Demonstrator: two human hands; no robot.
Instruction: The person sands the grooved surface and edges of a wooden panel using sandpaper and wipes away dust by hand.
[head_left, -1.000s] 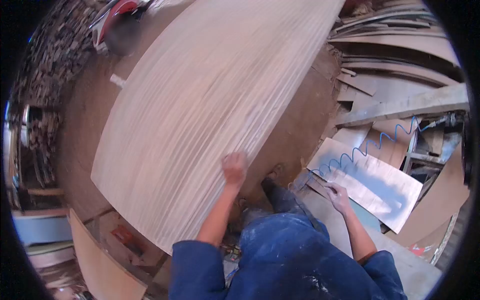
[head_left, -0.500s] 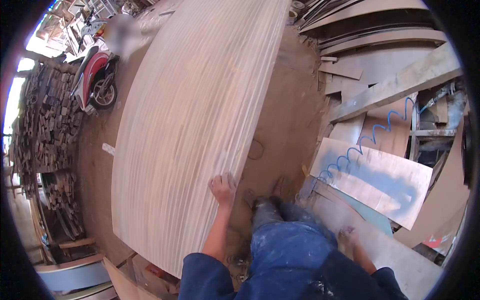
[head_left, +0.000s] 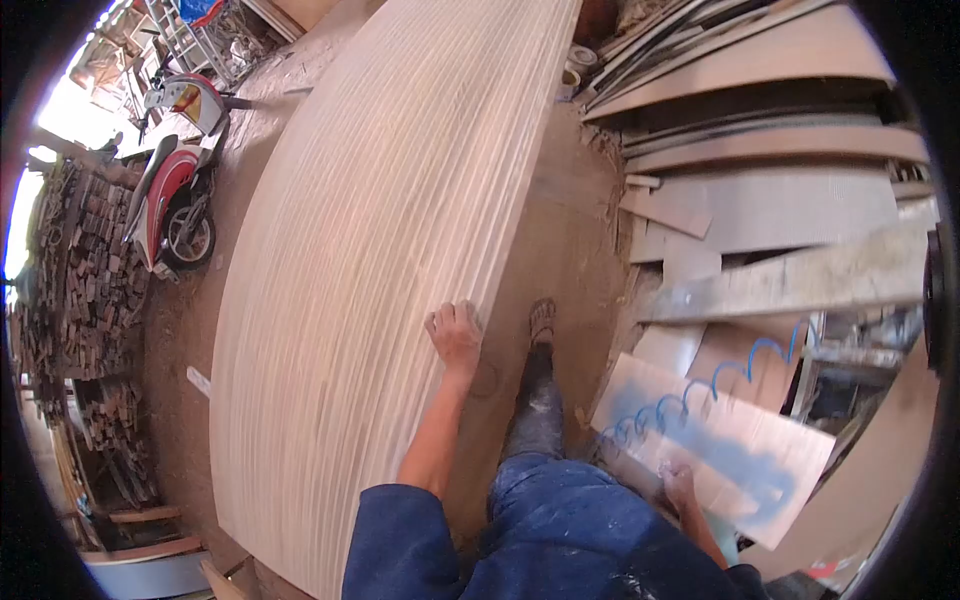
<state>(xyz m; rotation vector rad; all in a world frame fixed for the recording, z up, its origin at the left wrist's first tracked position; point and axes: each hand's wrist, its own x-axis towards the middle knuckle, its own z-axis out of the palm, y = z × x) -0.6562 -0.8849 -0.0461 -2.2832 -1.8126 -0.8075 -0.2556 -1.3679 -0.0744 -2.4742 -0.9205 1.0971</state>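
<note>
A long, pale wooden panel (head_left: 340, 260) with fine lengthwise streaks stretches away in front of me. My left hand (head_left: 456, 336) rests on its right edge, fingers curled down; a greyish patch shows by the fingertips, too small to name. Low at my right side hangs my right hand (head_left: 679, 483), its fingers drawn in; whatever they may hold is hidden. Behind that hand lies a light board (head_left: 625, 390) with blue-grey paint sprayed across it, and a coiled blue hose (head_left: 735, 372) runs over the board.
On the left are a red motorbike (head_left: 172, 205) and a stack of wood offcuts (head_left: 90, 270). Sheets and curved boards (head_left: 770, 150) lean at the upper right, with a thick beam (head_left: 790, 278) below them. My bare foot (head_left: 542, 318) stands on the dirt floor (head_left: 565, 215).
I have stepped forward, one foot now ahead. My left hand has advanced along the panel's edge. My right hand now appears in front of the painted board.
</note>
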